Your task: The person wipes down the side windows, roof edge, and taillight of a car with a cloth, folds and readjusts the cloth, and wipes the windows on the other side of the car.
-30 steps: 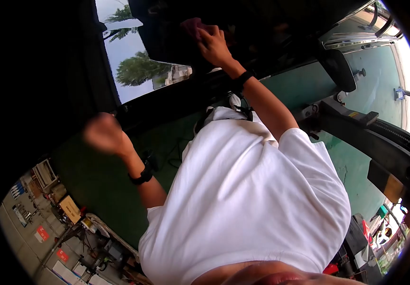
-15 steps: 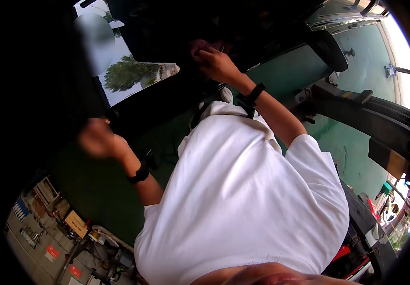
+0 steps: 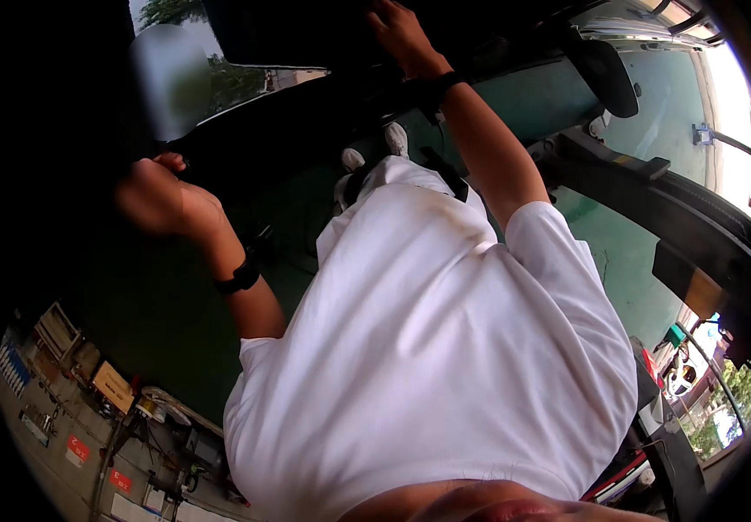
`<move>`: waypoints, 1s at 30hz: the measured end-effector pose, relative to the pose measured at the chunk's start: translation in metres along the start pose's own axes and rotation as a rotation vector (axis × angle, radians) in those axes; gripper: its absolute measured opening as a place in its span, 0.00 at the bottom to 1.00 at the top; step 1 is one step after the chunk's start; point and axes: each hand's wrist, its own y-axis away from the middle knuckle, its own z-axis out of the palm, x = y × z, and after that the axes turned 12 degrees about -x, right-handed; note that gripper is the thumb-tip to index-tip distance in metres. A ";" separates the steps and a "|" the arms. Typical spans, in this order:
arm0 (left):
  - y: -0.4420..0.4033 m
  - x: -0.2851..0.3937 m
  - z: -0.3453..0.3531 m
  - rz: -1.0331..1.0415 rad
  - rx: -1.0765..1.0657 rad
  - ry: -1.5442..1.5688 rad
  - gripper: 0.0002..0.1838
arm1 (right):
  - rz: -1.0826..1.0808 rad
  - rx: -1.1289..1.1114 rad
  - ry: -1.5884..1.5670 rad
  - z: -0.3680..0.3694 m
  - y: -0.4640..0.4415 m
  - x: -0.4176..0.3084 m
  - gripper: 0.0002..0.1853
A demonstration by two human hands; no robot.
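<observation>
My right hand (image 3: 400,36) reaches to the top edge of the head view, against a very dark vehicle panel. Its fingers are bent together, and their tips sink into shadow, so what they hold cannot be made out. To the left, my left hand (image 3: 160,198) is curled and blurred beside the dark area. One finger shows at its upper side; anything inside the grip is hidden. Black bands circle both wrists. Beyond the left hand is a window opening (image 3: 240,87) with trees and sky behind it.
A black side mirror (image 3: 606,78) juts out at upper right. A dark lift arm (image 3: 662,196) crosses the green floor (image 3: 514,100) on the right. Tools and boxes, including a cardboard box (image 3: 114,387), lie at lower left. My white shoes (image 3: 396,139) stand below the vehicle panel.
My right hand has moved up and away from my body; the reddish cloth seen at its fingers is no longer visible. My left hand has shifted up and left. The whole view has tilted slightly.
</observation>
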 end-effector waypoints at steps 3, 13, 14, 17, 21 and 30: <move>0.001 0.007 0.005 -0.054 0.006 0.124 0.14 | 0.045 -0.086 0.152 -0.011 0.017 -0.014 0.19; 0.007 -0.015 -0.009 0.024 -0.308 0.121 0.10 | 0.108 -0.067 0.130 0.002 0.064 -0.070 0.24; 0.010 -0.019 -0.014 0.015 -0.370 0.023 0.09 | 0.100 -0.105 0.081 0.004 0.060 -0.097 0.26; 0.013 -0.035 -0.023 -0.043 -0.461 0.061 0.09 | -0.115 -0.015 0.134 0.022 0.056 -0.113 0.26; 0.024 -0.047 -0.029 -0.136 -0.536 0.192 0.09 | -0.050 -0.137 0.033 0.020 0.044 -0.115 0.25; 0.131 -0.103 0.022 -0.546 -0.962 0.055 0.16 | -0.042 -0.288 0.096 -0.011 0.086 -0.006 0.29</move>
